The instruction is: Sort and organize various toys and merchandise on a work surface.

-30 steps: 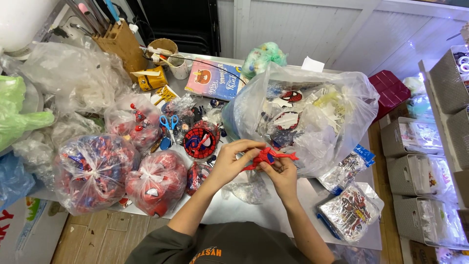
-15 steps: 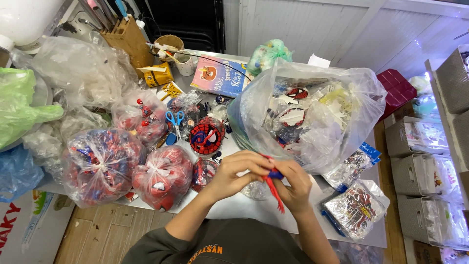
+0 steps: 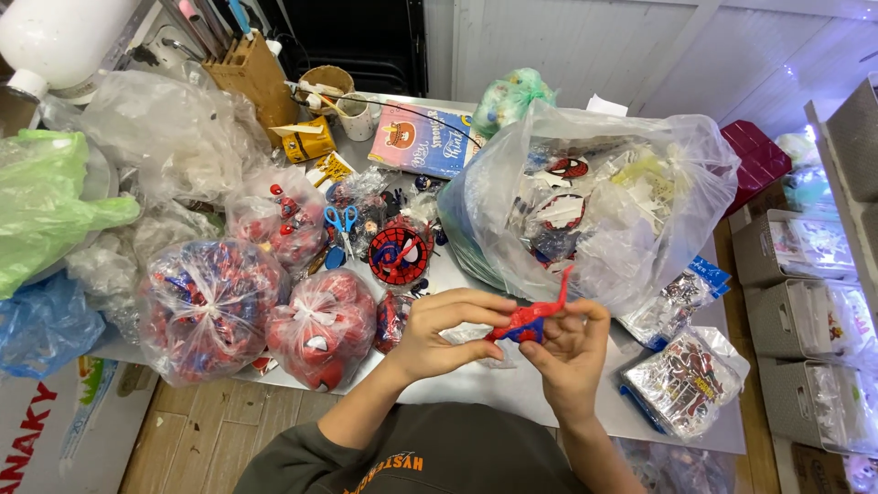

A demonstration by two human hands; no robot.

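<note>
Both hands hold a small red and blue toy figure (image 3: 530, 318) above the grey table (image 3: 512, 393). My left hand (image 3: 446, 334) grips its left end, thumb and fingers closed around it. My right hand (image 3: 572, 357) pinches the other end, and a thin red limb of the figure sticks up between the hands. Just behind the hands stands a large clear plastic bag (image 3: 594, 197) full of toy parts.
Tied clear bags of red and blue toys (image 3: 210, 306) (image 3: 322, 325) lie at the left, with a round red spider-web mask piece (image 3: 399, 256) and blue scissors (image 3: 341, 220) behind. Small packets (image 3: 688, 380) lie at the right, grey bins (image 3: 796, 320) beyond. A book (image 3: 428, 137) and knife block (image 3: 249, 78) sit at the back.
The figure has been turned in my hands: its thin red limb hung down half a second ago and now points up. My hands stay in the same spot over the table.
</note>
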